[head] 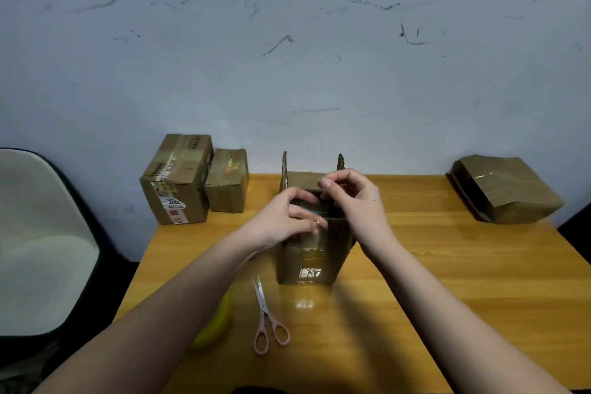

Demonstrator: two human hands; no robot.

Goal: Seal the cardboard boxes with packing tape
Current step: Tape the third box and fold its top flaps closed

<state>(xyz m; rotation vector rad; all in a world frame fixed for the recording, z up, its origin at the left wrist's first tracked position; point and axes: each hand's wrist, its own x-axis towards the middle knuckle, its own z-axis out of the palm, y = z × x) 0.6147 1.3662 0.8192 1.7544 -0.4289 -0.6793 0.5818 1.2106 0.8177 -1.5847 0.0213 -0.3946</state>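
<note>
Nearest, a yellow round thing (213, 326) lies on the wooden worktop (463, 281) mostly hidden under the left forearm, so what it is cannot be told. Just right of it lies one pair of pink-handled scissors (268, 318), blades closed and pointing away. Beyond them, at the middle of the worktop, stands the open cardboard box (315, 253), two side flaps upright at its far end; its inside is dark and covered by the hands. The left hand (284, 217) rests on the box's near top edge, fingers curled over the rim, though whether they grip a flap is hard to make out. The right hand (351, 198) hovers over the opening with thumb and forefinger pinched together on something too small or too clear to identify. Further back, four boxes in all can be counted: this one, a tall taped box (177, 181) and a smaller box (227, 184) touching it at the far left, and one flatter taped box (505, 190) at the far right corner. A pale chair seat (41, 243) is cut off at the left edge.
</note>
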